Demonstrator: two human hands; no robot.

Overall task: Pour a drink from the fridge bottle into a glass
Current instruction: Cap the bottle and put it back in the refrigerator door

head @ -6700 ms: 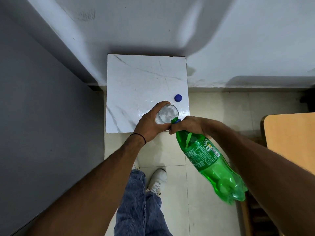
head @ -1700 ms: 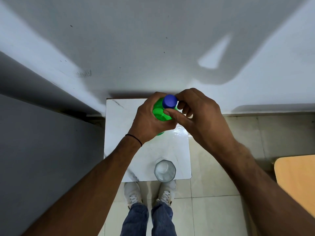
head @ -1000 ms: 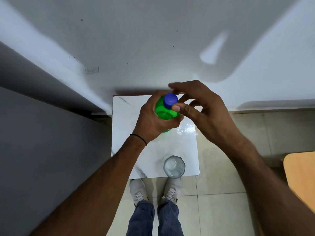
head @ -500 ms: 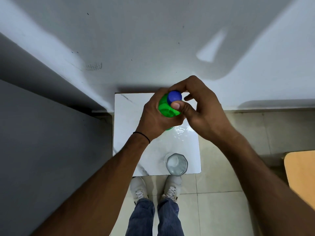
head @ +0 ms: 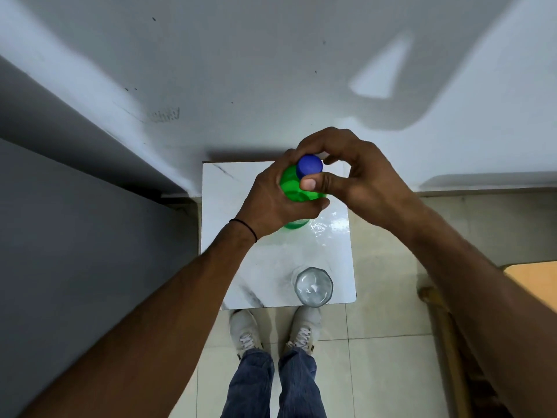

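Standing over my white sneakers [head: 303, 328], I see the filled glass [head: 313, 286] at the marble table's [head: 220, 206] near edge. Farther back, my left hand [head: 271, 203] wraps the upright green bottle [head: 291, 184] while my right hand [head: 358, 179] pinches its blue cap [head: 309, 166].

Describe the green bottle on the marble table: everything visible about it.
The green bottle is translucent plastic, standing upright toward the far side of the white marble table. It is seen from above, so mostly its shoulder shows, with a sliver of its base below the left hand, which wraps its upper body. A blue cap sits on its neck, pinched by the right hand. Its label and liquid level are hidden.
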